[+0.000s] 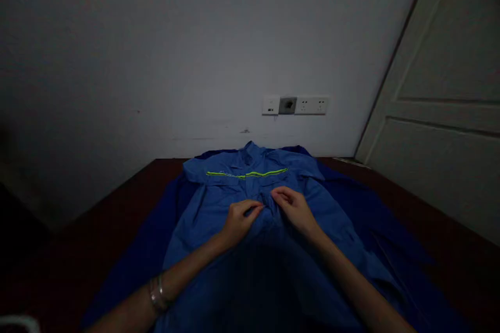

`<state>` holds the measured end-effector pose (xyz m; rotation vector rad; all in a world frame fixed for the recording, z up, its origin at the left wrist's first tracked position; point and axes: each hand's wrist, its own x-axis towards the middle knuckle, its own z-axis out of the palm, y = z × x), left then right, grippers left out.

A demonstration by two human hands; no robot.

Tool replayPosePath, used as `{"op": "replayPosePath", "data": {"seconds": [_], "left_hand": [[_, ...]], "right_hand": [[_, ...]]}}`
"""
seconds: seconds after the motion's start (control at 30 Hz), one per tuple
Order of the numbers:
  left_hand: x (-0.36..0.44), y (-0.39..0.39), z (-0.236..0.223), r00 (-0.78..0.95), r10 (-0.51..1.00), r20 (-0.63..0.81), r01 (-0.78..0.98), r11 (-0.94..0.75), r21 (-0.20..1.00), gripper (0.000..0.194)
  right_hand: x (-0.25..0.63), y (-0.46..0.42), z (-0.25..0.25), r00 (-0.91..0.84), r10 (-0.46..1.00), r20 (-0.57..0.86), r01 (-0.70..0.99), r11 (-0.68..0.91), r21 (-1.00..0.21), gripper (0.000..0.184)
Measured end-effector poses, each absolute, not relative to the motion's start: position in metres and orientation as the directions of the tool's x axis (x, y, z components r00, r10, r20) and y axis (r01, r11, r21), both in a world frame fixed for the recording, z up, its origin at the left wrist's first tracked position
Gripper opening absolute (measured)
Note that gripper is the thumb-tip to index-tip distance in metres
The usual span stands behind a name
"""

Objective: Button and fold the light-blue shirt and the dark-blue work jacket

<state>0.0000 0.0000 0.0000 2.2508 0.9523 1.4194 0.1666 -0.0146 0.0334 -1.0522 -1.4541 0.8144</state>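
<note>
A blue work jacket [219, 208] with darker blue sleeves and a yellow-green chest stripe lies spread out, its collar toward the wall. My left hand [241, 221] pinches the cloth near the middle of the front, thumb and fingertips together. Just right of it, my right hand [292, 207] also pinches at the front, on a raised fold. The cloth between both hands is bunched up. Whether a button or another fastener is between the fingertips is too dark and small to tell. Two bracelets ring my left wrist.
Under the jacket is a dark reddish-brown surface [144, 179]. Behind it rises a pale wall with a row of sockets [310, 105]. A panelled door [441, 109] stands at the right. Part of a white curved rim [19, 320] shows at bottom left.
</note>
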Motion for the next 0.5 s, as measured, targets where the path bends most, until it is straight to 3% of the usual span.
{"op": "replayPosePath", "data": {"seconds": [0.2, 0.5], "left_hand": [[0.001, -0.016, 0.004, 0.268, 0.618, 0.739, 0.366, -0.775, 0.515, 0.012], [0.0, -0.02, 0.012, 0.221, 0.667, 0.711, 0.579, -0.676, 0.455, 0.007]], "right_hand": [[0.163, -0.018, 0.03, -0.032, 0.948, 0.316, 0.097, 0.318, -0.943, 0.029], [0.161, -0.023, 0.03, -0.022, 0.956, 0.291, 0.079, 0.292, -0.953, 0.029]]}}
